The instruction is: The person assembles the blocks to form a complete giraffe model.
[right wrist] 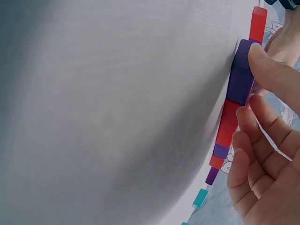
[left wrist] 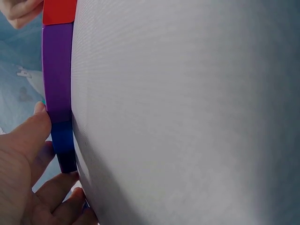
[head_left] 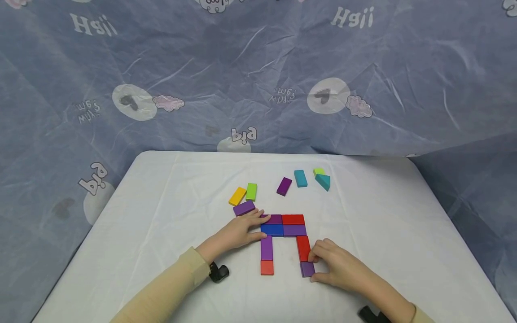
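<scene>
Flat on the table, coloured blocks form an arch-like shape. Its top has a purple block [head_left: 274, 219] and a red block [head_left: 293, 219] above a blue block [head_left: 272, 230] and a violet block [head_left: 295, 230]. The left leg is a purple block [head_left: 266, 248] over a red-orange one [head_left: 267, 268]; the right leg is a red block [head_left: 303, 249] over a short purple block [head_left: 307, 269]. My left hand [head_left: 239, 231] rests at the top's left end, fingers extended, thumb touching near the blue block. My right hand [head_left: 339, 267] pinches the short purple block between thumb and forefinger.
Behind my left hand lie a purple block [head_left: 244, 208], a yellow block [head_left: 237, 196] and a green block [head_left: 251, 191]. Farther back are a dark purple block [head_left: 284, 186], a teal block [head_left: 300, 178], a teal triangle [head_left: 323, 181] and a lime piece [head_left: 318, 171]. A patterned curtain [head_left: 258, 89] hangs behind the table.
</scene>
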### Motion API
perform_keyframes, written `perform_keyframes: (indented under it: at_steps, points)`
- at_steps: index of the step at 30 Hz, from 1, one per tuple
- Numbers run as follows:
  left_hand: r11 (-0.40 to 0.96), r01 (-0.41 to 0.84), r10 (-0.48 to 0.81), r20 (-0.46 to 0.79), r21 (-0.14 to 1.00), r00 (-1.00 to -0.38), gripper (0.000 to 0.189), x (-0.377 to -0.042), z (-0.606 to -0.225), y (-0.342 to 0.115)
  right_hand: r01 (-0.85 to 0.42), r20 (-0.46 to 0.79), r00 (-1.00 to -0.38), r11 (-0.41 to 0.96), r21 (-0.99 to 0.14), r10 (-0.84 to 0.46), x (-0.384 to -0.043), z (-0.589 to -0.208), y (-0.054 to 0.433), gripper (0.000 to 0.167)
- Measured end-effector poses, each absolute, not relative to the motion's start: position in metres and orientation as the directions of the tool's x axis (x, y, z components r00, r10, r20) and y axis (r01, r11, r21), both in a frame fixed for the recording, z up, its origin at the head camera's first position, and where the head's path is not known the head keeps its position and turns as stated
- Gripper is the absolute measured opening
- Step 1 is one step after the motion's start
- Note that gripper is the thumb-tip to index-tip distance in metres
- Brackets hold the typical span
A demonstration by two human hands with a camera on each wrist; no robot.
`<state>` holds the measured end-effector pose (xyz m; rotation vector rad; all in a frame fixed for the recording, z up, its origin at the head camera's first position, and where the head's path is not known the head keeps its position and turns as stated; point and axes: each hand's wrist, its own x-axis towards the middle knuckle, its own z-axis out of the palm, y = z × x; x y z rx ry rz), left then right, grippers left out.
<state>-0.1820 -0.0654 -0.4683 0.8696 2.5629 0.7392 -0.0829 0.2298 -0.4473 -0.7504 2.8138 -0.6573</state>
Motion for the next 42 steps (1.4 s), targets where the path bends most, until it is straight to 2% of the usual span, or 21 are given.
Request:
perform_keyframes:
  at_steps: [14,22,32,42]
  points:
    - [0.676,0.462,0.638,-0.142,0.575,-0.757,0.058,-0.183,-0.469,-0.065,-0.428,-0.034,-0.868,0.783,-0.451,-0.495,-0.086,-0.443,0.23,0.037]
    - [0.68,0.457,0.634,-0.148,0.574,-0.759,0.059,-0.183,-0.469,-0.065,-0.402,0.025,-0.898,0.796,-0.453,-0.439,-0.119,-0.436,0.237,0.03]
    - [0.683,0.463,0.632,-0.14,0.565,-0.762,0.058,-0.183,-0.472,-0.064,-0.319,-0.043,-0.919,0.803,-0.504,-0.393,-0.158,-0.449,0.231,0.057]
    - [0.685,0.449,0.626,-0.149,0.573,-0.765,0.057,-0.182,-0.471,-0.064,-0.327,-0.08,-0.902,0.793,-0.514,-0.424,-0.159,-0.453,0.231,0.055]
